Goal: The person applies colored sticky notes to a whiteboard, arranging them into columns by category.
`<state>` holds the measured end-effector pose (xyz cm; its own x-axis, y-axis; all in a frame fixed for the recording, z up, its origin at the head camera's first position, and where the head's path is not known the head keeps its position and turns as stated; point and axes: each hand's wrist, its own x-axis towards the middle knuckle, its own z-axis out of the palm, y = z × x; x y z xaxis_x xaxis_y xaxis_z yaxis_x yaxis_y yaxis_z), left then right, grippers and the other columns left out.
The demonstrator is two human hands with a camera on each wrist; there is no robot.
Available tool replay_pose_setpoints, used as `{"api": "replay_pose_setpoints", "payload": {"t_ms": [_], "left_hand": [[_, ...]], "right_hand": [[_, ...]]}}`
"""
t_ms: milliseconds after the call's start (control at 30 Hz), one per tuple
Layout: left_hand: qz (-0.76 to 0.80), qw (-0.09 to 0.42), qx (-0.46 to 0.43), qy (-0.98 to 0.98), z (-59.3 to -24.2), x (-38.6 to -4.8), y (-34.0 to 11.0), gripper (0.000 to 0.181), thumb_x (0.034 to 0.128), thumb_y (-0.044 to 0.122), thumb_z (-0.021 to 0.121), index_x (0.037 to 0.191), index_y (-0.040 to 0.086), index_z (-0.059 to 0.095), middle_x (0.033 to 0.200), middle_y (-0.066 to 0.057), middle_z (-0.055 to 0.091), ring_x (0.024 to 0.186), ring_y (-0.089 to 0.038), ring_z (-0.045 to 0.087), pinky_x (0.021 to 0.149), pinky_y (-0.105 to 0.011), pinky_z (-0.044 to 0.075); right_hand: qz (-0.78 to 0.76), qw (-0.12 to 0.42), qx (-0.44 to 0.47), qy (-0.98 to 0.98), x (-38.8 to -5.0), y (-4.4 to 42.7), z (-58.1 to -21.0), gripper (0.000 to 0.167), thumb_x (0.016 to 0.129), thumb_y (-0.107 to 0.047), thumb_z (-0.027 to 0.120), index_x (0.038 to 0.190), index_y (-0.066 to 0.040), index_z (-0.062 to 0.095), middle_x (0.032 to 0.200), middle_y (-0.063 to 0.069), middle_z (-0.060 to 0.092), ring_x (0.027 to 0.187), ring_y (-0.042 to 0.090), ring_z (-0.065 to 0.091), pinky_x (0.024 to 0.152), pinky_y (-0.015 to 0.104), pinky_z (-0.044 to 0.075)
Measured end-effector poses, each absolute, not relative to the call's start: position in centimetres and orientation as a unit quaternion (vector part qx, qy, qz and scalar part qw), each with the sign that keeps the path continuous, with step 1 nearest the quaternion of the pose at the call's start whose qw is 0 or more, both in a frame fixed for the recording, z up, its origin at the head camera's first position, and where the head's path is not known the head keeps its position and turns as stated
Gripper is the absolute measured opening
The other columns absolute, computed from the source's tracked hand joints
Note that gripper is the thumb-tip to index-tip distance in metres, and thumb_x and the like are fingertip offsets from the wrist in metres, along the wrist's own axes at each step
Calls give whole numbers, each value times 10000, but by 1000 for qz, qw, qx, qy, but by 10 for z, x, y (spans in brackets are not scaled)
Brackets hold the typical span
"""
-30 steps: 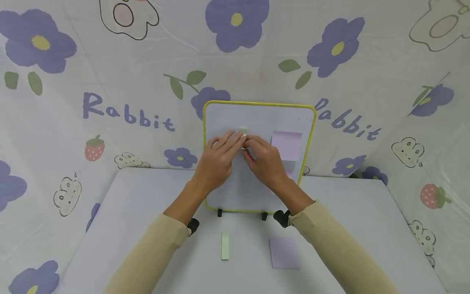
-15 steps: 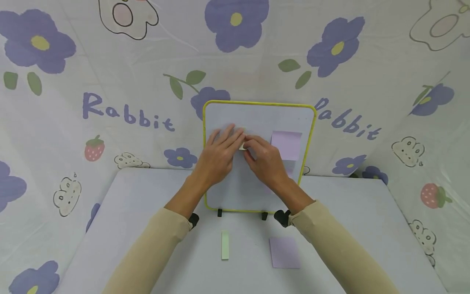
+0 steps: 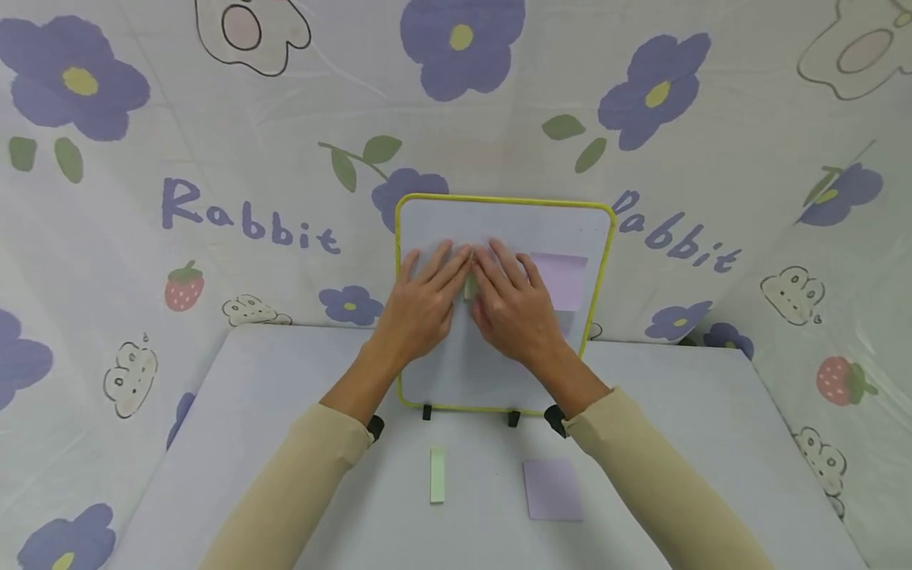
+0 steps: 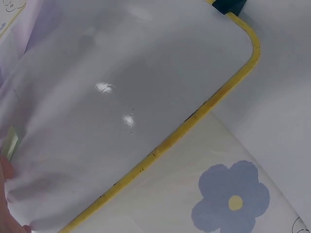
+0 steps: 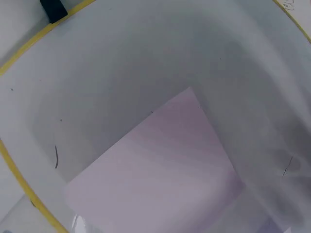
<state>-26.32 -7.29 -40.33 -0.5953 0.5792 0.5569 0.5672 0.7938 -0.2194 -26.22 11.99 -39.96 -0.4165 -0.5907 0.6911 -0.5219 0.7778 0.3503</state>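
Observation:
A narrow pale green sticky strip [image 3: 469, 287] lies against a white board [image 3: 463, 364] with a yellow rim. My left hand [image 3: 420, 305] presses the board with its fingers straight, fingertips at the strip's upper part. Mirroring it, my right hand [image 3: 516, 309] has straight fingers spread on the board, touching from the other side. Between them the strip's top is covered. In the left wrist view the strip's end [image 4: 10, 143] shows beside my fingers. A lilac sticky note [image 3: 563, 281] is on the board right of my right hand, which the right wrist view leaves out.
Black feet [image 3: 427, 412] hold the board's lower edge on the white table [image 3: 677, 451]. In front lie a green strip pad [image 3: 437, 475] and a lilac sticky note pad [image 3: 552, 490]. A patterned sheet [image 3: 271, 142] hangs behind.
My right hand has let go of its pinch on the strip, and its fingers have straightened upward onto the board. My left hand stays nearly in place; more of the strip's lower end shows.

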Motion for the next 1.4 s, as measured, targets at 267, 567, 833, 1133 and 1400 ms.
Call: {"api": "replay_pose_setpoints", "payload": {"t_ms": [267,567,833,1133,1400], "left_hand": [[11,313,-318,-895,-406,-263,-72,558,945,147,558,1489,72,459,1566,-34,396,1476,-238,291,1137,-568,262],[13,311,-323,-894,-408,-261,-72,566,950,143,546,1498,56,434,1566,-46,392,1475,-248,295,1131,-559,274],[-1,316,-324,-892,-413,-259,-73,559,943,138,552,1484,40,450,1567,-60,387,1474,-252,297,1123,-557,287],[-9,327,-331,-885,-422,-257,-76,547,932,153,566,1459,30,485,1554,-74,407,1465,-256,316,1117,-555,295],[-4,326,-334,-885,-425,-256,-77,544,934,151,555,1460,35,486,1557,-68,404,1467,-253,312,1118,-556,296]], "right_hand": [[-59,406,336,-848,-261,122,-402,490,873,-197,674,1312,14,629,1417,127,566,1376,305,437,1044,504,379],[-73,397,334,-852,-261,123,-401,492,891,-199,644,1339,1,611,1441,115,547,1402,298,406,1057,488,366],[-75,388,338,-855,-260,122,-399,531,892,-199,641,1380,1,573,1472,110,515,1426,297,371,1074,490,342],[-96,366,344,-859,-259,119,-398,558,900,-228,649,1400,-1,552,1484,107,503,1428,282,368,1089,471,324],[-95,373,349,-855,-259,120,-401,563,881,-226,679,1385,1,568,1464,102,526,1416,279,391,1109,463,322]]}}
